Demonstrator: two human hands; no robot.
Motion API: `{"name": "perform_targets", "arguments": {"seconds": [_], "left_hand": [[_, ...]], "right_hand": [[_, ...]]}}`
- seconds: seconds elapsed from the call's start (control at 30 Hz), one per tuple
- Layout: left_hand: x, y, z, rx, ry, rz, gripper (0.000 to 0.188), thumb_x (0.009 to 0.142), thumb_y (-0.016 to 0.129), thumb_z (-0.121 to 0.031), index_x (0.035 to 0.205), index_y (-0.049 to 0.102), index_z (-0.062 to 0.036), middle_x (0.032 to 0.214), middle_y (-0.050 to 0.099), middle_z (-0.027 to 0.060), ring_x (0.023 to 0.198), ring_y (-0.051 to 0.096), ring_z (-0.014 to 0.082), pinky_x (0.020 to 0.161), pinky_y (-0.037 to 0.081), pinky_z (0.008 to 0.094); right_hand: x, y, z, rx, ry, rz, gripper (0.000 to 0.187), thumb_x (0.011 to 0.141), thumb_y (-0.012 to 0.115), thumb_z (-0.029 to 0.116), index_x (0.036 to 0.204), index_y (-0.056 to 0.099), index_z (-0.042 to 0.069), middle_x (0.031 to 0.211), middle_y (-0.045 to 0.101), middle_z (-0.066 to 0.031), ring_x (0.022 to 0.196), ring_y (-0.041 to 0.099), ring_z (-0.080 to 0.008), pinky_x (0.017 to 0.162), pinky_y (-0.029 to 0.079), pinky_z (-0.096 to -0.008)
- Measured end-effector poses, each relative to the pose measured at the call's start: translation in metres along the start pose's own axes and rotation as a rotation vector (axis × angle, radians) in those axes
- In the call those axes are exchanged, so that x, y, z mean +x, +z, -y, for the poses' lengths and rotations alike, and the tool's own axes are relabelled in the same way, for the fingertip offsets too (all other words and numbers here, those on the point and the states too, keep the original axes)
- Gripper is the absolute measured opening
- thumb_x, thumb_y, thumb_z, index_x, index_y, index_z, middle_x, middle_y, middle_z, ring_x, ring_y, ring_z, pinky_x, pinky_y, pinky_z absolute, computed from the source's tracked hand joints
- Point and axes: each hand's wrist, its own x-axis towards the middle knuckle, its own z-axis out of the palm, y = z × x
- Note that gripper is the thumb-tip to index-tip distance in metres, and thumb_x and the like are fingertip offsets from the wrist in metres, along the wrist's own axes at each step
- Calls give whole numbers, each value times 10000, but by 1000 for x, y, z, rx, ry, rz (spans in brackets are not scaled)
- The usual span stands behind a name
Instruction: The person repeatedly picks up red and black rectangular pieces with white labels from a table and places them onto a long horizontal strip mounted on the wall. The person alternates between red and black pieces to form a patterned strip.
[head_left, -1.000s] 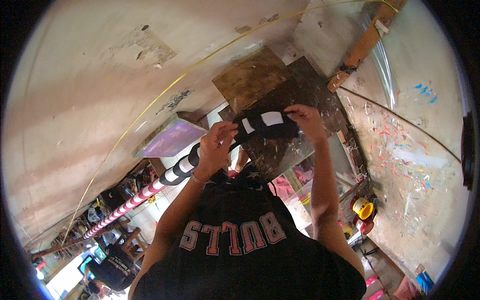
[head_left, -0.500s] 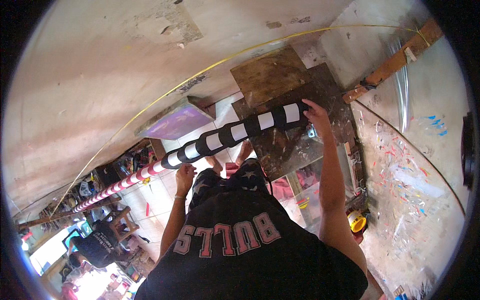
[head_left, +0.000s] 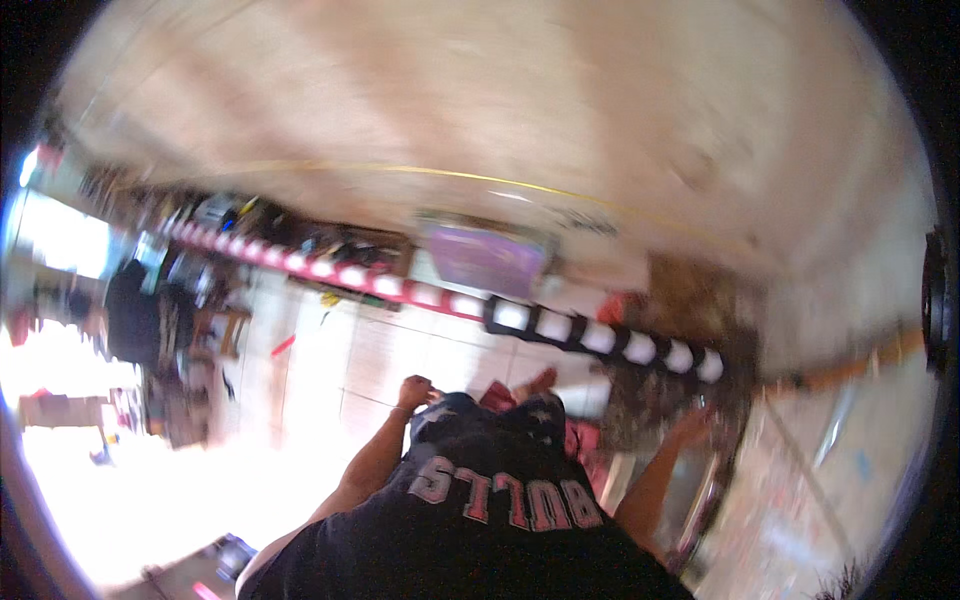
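Observation:
A long row of bands with white patches runs across the view, its red part [head_left: 345,277] to the left and its black part [head_left: 575,333] to the right. My left hand [head_left: 418,391] is below the row and apart from it, beside my dark shorts, with its fingers curled. Whatever those fingers hold, if anything, is hidden. Just under the black end of the row is my right hand [head_left: 695,425], smeared by motion. Its fingers cannot be made out, and neither can any contact with the row.
A purple-faced panel [head_left: 485,262] stands by the wall behind the row. A yellow cord [head_left: 440,172] stretches along that wall. Beneath the black end lies a dark, worn board [head_left: 640,405]. At the left, a person in a dark shirt [head_left: 132,315] is near a wooden stool [head_left: 222,332].
The view has swung left, so the row now slopes down to the right. My right hand has come away from the black end. My left hand stays low with curled fingers.

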Motion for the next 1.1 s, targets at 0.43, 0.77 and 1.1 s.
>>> {"name": "perform_targets", "arguments": {"seconds": [0.43,0.77,1.1], "left_hand": [[-282,-152,98,-984,-1208,-936,293,805,556,-232,856,645,43,777,674,163,653,671,222,663,531,346],[-490,-118,185,-1210,-1474,-1587,249,866,542,-175,949,603,51,845,669,127,702,665,192,575,520,280],[-609,-18,144,-2142,-1939,-1723,156,813,459,-114,847,532,20,747,637,153,550,635,249,440,489,335]], "right_hand": [[-435,289,256,-150,-28,1497,302,868,546,192,1070,594,-28,881,660,-161,773,647,-228,645,522,-326],[-763,342,547,-424,-644,1767,160,859,533,139,944,601,23,763,639,-114,581,611,-198,488,508,-306],[-1203,360,569,-733,-1616,2033,172,819,578,153,780,625,-7,705,645,-113,583,633,-184,494,508,-345]]}}
